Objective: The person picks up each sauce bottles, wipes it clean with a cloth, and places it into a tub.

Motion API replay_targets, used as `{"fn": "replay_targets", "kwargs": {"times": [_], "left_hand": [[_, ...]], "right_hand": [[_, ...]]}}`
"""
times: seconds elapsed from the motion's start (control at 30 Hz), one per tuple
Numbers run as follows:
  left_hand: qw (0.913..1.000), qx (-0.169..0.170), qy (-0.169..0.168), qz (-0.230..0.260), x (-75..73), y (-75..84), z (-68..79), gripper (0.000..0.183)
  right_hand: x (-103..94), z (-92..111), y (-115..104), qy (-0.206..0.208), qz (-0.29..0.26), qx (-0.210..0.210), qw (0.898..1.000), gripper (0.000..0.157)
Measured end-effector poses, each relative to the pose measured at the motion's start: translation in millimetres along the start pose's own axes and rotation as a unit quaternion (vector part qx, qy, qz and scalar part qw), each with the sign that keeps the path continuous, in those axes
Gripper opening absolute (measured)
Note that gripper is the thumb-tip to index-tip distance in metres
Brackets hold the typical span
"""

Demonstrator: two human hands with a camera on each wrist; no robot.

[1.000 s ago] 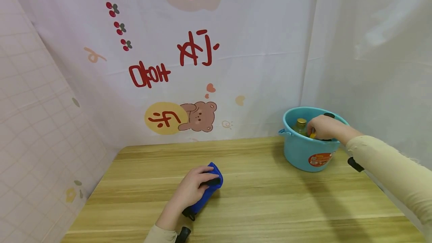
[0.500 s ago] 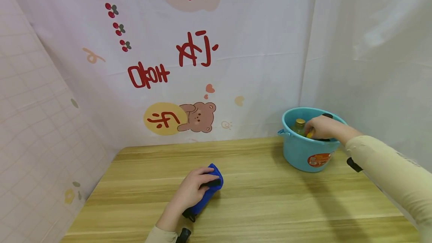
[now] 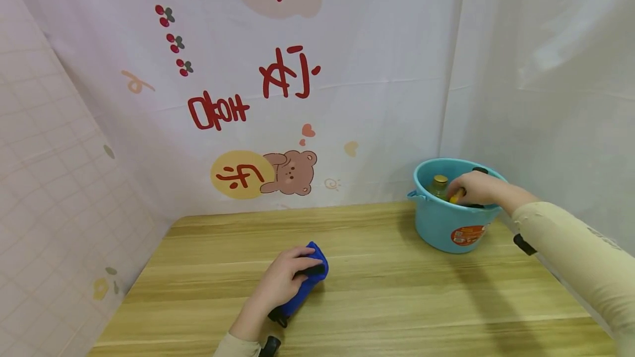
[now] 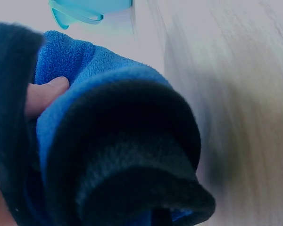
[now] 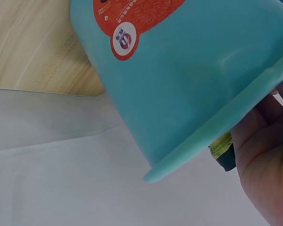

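Note:
My left hand grips a rolled blue towel with black edging, which lies on the wooden table. The left wrist view shows its fuzzy towel cloth coiled up, with the thumb against it. My right hand reaches over the rim into a light blue bucket. Its fingers curl round a yellow object whose lower part is hidden by the bucket wall. Beside these fingers, a bottle with a gold cap stands inside the bucket. In the right wrist view the right hand is partly behind the rim.
A yellow-green item with a dark end shows past the bucket rim in the right wrist view. Dark things, mostly hidden, are also in the bucket. A white printed curtain hangs behind the wooden table.
In the bucket, my right hand has shifted slightly and a dark end of the yellow object now shows between the fingers. My left hand and the towel stay in place.

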State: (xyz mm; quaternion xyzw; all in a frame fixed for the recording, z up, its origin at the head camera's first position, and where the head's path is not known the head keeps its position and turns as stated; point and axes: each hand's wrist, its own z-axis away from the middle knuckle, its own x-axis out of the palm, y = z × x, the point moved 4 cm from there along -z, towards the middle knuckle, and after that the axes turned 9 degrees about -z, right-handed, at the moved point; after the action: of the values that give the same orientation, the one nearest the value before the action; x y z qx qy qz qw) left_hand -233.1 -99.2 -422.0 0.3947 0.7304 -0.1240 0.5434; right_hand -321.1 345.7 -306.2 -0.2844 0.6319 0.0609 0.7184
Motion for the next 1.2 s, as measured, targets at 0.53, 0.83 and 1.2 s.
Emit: {"fn": "replay_targets", "kwargs": {"times": [0.53, 0.83, 1.2], "left_hand": [[1.0, 0.004, -0.005, 0.007, 2.3, -0.9, 0.8, 0.042], [1.0, 0.002, 0.004, 0.003, 0.8, -0.6, 0.8, 0.042], [0.9996, -0.001, 0.029, 0.006, -5.4, 4.8, -6.5, 0.044]], "right_hand": [[-23.7, 9, -30, 0.059, -0.016, -0.058, 0.996, 0.057], [-28.3, 15, -51, 0.155, 0.029, -0.176, 0.972, 0.056], [-4.5, 18, -102, 0.223, 0.045, -0.286, 0.931, 0.059]]}}
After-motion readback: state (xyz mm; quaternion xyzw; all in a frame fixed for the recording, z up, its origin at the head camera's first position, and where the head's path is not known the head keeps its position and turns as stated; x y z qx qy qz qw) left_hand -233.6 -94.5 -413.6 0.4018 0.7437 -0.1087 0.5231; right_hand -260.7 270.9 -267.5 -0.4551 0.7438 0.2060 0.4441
